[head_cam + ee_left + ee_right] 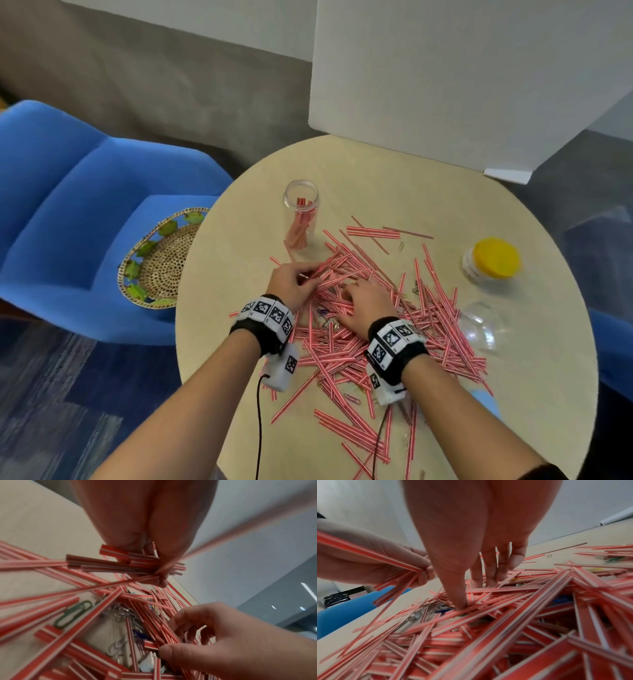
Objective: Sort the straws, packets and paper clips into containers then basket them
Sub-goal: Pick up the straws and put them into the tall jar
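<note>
Straws [373, 329], red-and-white striped, heaped and scattered across round beige table [376, 171], most of them in one tangled pile at table's centre and toward the near edge. Left hand [291, 282] at the pile's left edge, fingers curled round a bunch of straws [120, 563], thumb pressed against them, loose ends fanning out both ways. Right hand [366, 308] just beside it, on top of the pile; fingers [489, 573] held fairly straight and spread, tips dug down among the straws, thumb [460, 599] pushed into the heap; from the left wrist view thumb and fingers look closed in on several straws, but whether anything is actually gripped cannot be told. Paper clips under and among the pile: green paper clip [72, 614] flat on the table, blue clips [139, 634] and silver clips [116, 647] between the hands. No packets made out for certain.

Open clear jar [301, 212] upright beyond the pile, to its far left, several straws standing in it. Jar with yellow lid [493, 260] to the pile's right, well apart from the hands. Second clear container [483, 325] lying at the pile's right edge, touching the straws. Woven basket [161, 260] on blue chair [68, 192], left of the table. White board [462, 68] standing at the table's far side.
</note>
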Tool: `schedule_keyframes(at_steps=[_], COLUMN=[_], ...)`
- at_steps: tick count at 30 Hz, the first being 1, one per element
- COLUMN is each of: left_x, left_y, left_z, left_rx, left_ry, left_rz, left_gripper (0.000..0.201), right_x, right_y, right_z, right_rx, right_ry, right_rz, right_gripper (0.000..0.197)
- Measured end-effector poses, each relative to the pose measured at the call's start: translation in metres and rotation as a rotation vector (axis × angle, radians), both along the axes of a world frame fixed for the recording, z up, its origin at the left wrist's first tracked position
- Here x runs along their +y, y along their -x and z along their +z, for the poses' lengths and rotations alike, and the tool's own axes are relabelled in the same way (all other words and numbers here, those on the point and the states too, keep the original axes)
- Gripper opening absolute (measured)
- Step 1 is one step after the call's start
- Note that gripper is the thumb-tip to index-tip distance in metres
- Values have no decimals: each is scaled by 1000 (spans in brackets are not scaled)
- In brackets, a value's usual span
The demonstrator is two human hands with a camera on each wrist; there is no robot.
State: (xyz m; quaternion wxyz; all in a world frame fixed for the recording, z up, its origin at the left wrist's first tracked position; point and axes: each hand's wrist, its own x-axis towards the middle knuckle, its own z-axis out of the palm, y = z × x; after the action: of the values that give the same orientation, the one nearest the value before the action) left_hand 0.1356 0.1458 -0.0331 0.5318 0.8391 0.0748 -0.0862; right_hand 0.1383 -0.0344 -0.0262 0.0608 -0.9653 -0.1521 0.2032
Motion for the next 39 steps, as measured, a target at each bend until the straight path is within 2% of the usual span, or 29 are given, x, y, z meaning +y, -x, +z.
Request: schedule_keyframes(at_steps=[4, 8, 10, 13, 18, 21, 26, 29, 32, 34, 37, 39], left_x=[-8, -19, -23, -26, -26, -28, -29, -30, -35, -36, -36, -35], left_y=[1, 0, 1, -1, -7, -11, -13, -13, -11, -9, -11, -12], left_z=[-6, -6, -1, 4, 19, 28, 39, 42, 41, 39, 39, 41], left_rx=[98, 159, 183, 195, 117, 71, 95, 173, 280, 327, 360, 332], left_ry=[-46, -159, -159, -88, 45, 7, -192, -269, -293, -288, -104, 29], left_rz=[34, 44, 64, 48, 73, -71, -187, -263, -341, -335, -189, -47], left_gripper=[31, 37, 39, 42, 27, 33, 27, 18, 22, 28, 29, 27], right_x=[2, -3, -6, -13, -27, -35, -42, -46, -47, -47, -47, -47], right_y=[-5, -10, -12, -18, -26, -28, -31, -35, -36, -34, -36, -41], right_z=[-5, -2, -1, 3, 14, 19, 29, 44, 51, 53, 58, 61], right_rx=[4, -11, 25, 77, 175, 281, 281, 318, 356, 364, 412, 462], right_ry=[20, 101, 123, 83, -254, -476, -813, -814, -560, -594, -912, -1099], right_rz=[-28, 96, 115, 53, -109, -273, -499, -481, -319, -353, -606, -766], right_gripper=[36, 35, 37, 38, 12, 16, 29, 35, 38, 37, 32, 22])
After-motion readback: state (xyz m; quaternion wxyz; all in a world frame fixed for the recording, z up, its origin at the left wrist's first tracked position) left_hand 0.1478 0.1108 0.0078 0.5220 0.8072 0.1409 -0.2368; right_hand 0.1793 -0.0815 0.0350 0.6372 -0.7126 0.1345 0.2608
